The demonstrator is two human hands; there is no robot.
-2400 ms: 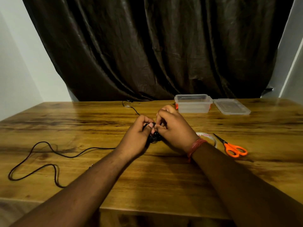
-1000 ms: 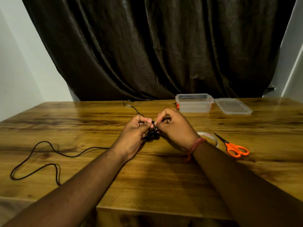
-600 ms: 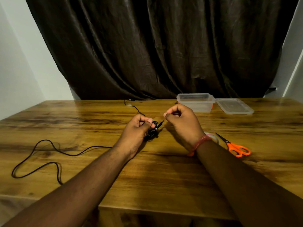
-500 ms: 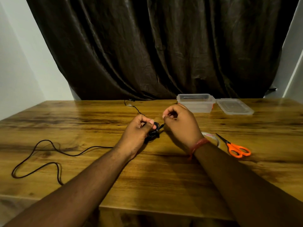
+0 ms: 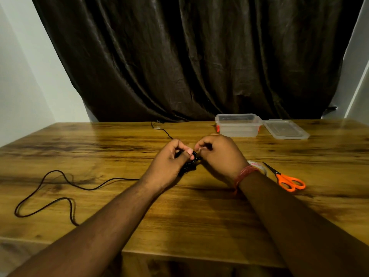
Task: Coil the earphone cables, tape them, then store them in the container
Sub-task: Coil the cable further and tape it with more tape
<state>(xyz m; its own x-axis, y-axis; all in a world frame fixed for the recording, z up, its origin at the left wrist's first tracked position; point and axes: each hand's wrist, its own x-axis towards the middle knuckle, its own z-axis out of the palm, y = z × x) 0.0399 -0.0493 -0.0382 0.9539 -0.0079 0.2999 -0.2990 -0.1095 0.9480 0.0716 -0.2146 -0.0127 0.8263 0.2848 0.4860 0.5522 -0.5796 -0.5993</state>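
Two bare hands meet over the middle of a wooden table (image 5: 199, 212), seen from above and behind. The left hand (image 5: 169, 162) grips a small coiled bundle of black earphone cable (image 5: 190, 163), its fingers curled over the top and its thumb laid across the near side; the bundle shows as dark loops between thumb and palm, just above the tabletop. The right hand (image 5: 220, 154), fingers curled, pinches at the right edge of the same bundle, thumb and forefinger closed together; what exactly lies between the fingertips is too small to tell. A red thread bracelet (image 5: 242, 173) circles the right wrist. A second black cable (image 5: 65, 188) lies uncoiled in loose bends on the left part of the table, one run leading towards the left wrist. Another thin black lead (image 5: 164, 131) runs from the far table edge towards the hands. At the far right stands an open clear plastic container (image 5: 238, 125), with its lid (image 5: 285, 129) lying flat just beside it. A tape roll (image 5: 258, 165) rests partly behind the right wrist, and orange-handled scissors (image 5: 289, 181) lie near it, further right. A dark curtain (image 5: 199, 56) hangs behind the table.
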